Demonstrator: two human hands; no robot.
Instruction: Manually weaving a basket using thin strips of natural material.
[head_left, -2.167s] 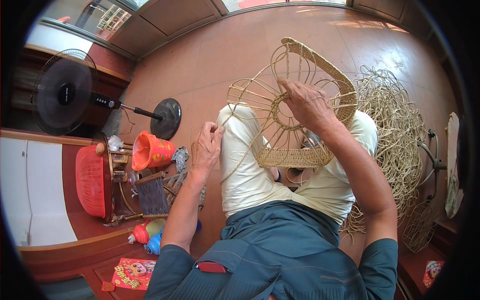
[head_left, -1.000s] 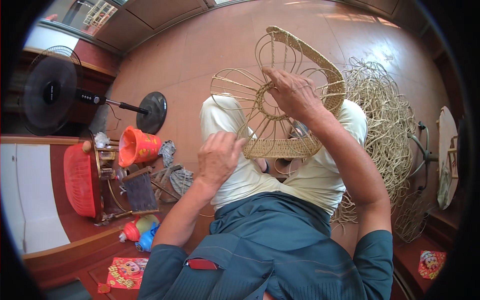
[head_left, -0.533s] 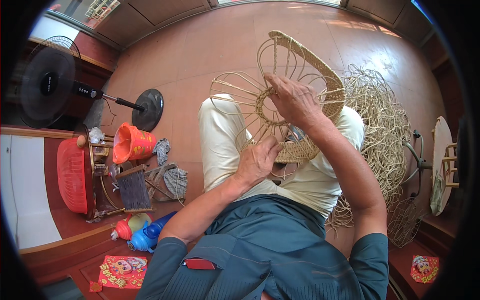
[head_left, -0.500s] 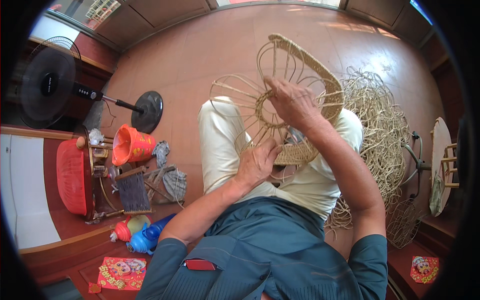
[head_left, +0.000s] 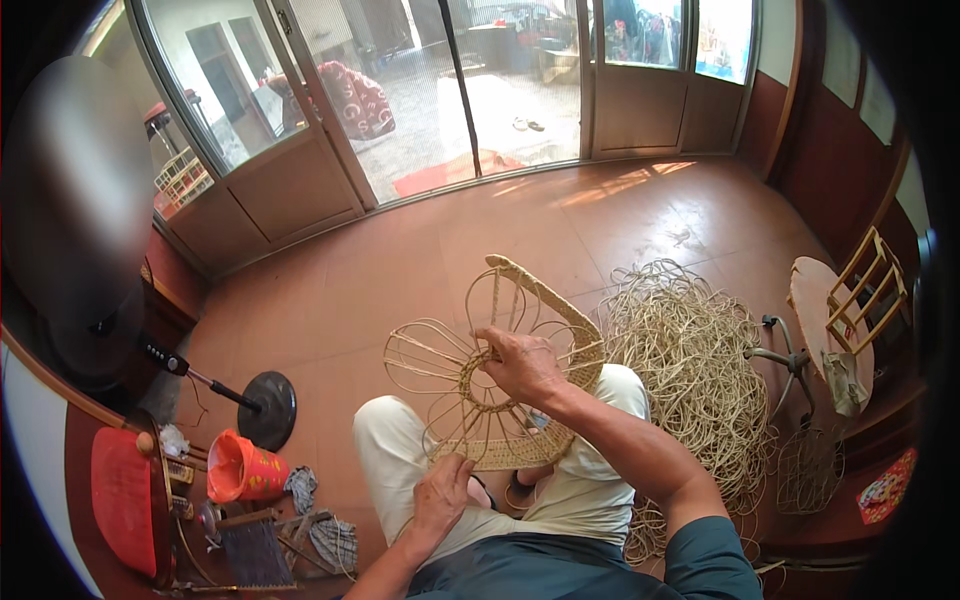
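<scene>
A: Where is the woven frame (head_left: 490, 406) being held?

B: In front of the lap, between the two knees, with its looped ribs being fanned out around a central ring.

A: And the right grip?

B: That ring is being clamped by the right hand (head_left: 520, 365), its upper right side being covered by the fingers.

A: The left hand (head_left: 440, 495)?

B: It is being held at the lower left end of the woven band (head_left: 500, 457), fingers and thumb being brought close together; whether cord is being pinched there cannot be told.

A: Nearby?

B: The floor (head_left: 370, 320) beside the right knee is being covered by a tangled cord heap (head_left: 690, 390).
</scene>
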